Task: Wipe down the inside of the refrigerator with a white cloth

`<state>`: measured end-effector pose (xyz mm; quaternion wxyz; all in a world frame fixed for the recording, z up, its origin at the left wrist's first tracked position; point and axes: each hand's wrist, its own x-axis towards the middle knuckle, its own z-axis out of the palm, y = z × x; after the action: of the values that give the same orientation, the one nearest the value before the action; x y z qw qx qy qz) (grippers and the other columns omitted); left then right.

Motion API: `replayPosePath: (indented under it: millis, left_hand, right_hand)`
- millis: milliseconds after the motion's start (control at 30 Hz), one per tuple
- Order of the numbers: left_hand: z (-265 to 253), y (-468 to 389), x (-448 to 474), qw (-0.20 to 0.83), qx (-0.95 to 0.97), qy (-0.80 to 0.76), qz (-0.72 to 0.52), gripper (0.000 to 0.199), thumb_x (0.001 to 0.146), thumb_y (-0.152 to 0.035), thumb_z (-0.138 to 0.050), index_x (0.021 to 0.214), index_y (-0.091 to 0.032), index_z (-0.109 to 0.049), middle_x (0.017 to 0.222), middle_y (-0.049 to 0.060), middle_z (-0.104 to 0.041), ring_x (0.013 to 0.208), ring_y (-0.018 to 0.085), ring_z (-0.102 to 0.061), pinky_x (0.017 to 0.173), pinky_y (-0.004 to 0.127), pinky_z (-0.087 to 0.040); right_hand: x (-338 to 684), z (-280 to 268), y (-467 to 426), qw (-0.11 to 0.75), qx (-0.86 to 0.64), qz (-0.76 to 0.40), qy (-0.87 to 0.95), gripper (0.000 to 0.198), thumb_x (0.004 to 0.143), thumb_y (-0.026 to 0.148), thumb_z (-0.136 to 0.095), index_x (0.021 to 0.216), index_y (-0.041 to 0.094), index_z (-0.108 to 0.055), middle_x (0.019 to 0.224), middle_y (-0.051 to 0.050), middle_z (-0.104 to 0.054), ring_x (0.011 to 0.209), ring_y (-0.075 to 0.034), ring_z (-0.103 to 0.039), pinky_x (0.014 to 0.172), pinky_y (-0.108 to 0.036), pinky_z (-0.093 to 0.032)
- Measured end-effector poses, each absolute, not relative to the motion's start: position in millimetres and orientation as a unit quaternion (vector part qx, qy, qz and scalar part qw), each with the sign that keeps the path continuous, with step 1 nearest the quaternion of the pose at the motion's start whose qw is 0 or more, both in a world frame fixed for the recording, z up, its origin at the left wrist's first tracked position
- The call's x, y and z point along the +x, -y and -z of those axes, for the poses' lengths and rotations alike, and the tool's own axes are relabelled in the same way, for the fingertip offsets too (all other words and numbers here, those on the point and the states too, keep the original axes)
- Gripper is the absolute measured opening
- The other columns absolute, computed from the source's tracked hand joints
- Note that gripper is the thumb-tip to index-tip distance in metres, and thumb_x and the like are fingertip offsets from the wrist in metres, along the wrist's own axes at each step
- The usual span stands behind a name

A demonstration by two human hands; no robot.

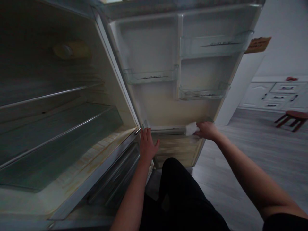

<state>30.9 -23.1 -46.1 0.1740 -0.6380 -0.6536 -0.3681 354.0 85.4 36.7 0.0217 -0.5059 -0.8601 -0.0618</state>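
Note:
A fridge door (156, 106) stands wide open, its pale inner side facing me. My right hand (207, 131) is closed around a crumpled white cloth (191, 129) at the door's lower edge, near its outer side; whether it is fabric or paper I cannot tell. At the hinge side, my left hand (148, 144) rests by the lowest part of the door with its fingers stretched and thumb apart, holding nothing. Above both hands, clear door shelves (151, 77) are fixed to the inner side.
To the left is the fridge interior with a glass shelf (60, 150), brownish stains on its floor and a yellowish item (72, 50) at the back. A lower open door (178, 149) is by my knees. A reddish stool (295, 115) and white cabinets (276, 93) stand right.

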Motion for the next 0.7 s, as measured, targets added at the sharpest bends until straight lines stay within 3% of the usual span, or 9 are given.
replayPosePath:
  millis: [133,267,367,433,500,600,700]
  left_hand:
    - [44.8,21.8,34.0,0.162,-0.637,0.658,0.367,0.076,0.087,-0.035,-0.067,0.151,-0.011,-0.035,0.154,0.025,-0.045,0.155,0.043,-0.025,0.120,0.061,-0.037]
    - [43.5,20.9,37.1,0.151,-0.641,0.659,0.363,0.075,0.089,-0.037,-0.066,0.152,-0.014,-0.033,0.155,0.022,-0.044,0.155,0.043,-0.025,0.119,0.061,-0.037]
    - [44.0,20.6,37.6,0.154,-0.641,0.657,0.366,0.076,0.088,-0.036,-0.067,0.152,-0.015,-0.032,0.156,0.022,-0.044,0.155,0.043,-0.024,0.120,0.062,-0.036]
    - [44.9,20.5,37.4,0.157,-0.640,0.656,0.369,0.076,0.089,-0.035,-0.066,0.153,-0.015,-0.032,0.156,0.023,-0.044,0.156,0.042,-0.022,0.121,0.062,-0.035]
    - [45.8,20.5,37.3,0.159,-0.641,0.653,0.370,0.075,0.089,-0.036,-0.066,0.153,-0.013,-0.032,0.156,0.024,-0.043,0.156,0.042,-0.021,0.121,0.061,-0.035]
    - [46.9,20.3,37.3,0.161,-0.641,0.652,0.372,0.077,0.089,-0.036,-0.067,0.153,-0.011,-0.033,0.155,0.025,-0.043,0.157,0.042,-0.020,0.121,0.060,-0.035]
    - [47.1,20.3,36.3,0.160,-0.638,0.654,0.374,0.078,0.088,-0.035,-0.067,0.154,-0.012,-0.032,0.156,0.024,-0.043,0.156,0.042,-0.022,0.121,0.060,-0.036]
  right_hand:
    - [356.0,5.8,-88.7,0.186,-0.532,0.098,0.820,0.042,0.092,0.044,-0.058,0.109,0.010,-0.073,0.117,-0.024,-0.070,0.120,-0.038,-0.062,0.110,-0.050,-0.041]
    - [347.0,48.9,-84.2,0.333,-0.520,0.094,0.780,0.048,0.094,0.037,-0.051,0.135,0.014,-0.061,0.141,-0.019,-0.059,0.146,-0.037,-0.041,0.124,-0.062,-0.020]
    - [341.2,70.4,-70.8,0.385,-0.498,0.064,0.775,0.067,0.091,0.040,-0.056,0.151,0.012,-0.044,0.159,-0.022,-0.039,0.156,-0.040,-0.018,0.125,-0.063,-0.019]
    - [338.0,83.6,-58.1,0.413,-0.502,0.024,0.760,0.074,0.089,0.041,-0.059,0.152,0.009,-0.041,0.162,-0.026,-0.032,0.157,-0.041,-0.014,0.125,-0.063,-0.021]
    - [334.1,97.4,-45.3,0.472,-0.541,-0.047,0.695,0.074,0.088,0.044,-0.055,0.151,0.008,-0.040,0.158,-0.027,-0.036,0.155,-0.040,-0.023,0.121,-0.065,-0.029]
    - [329.3,110.8,-36.6,0.587,-0.590,-0.215,0.511,0.068,0.090,0.053,-0.044,0.144,0.011,-0.046,0.142,-0.024,-0.054,0.138,-0.036,-0.051,0.111,-0.059,-0.046]
    - [334.2,99.0,-53.0,0.624,-0.581,-0.300,0.427,0.067,0.093,0.060,-0.032,0.142,0.016,-0.046,0.133,-0.017,-0.062,0.129,-0.030,-0.059,0.105,-0.048,-0.053]
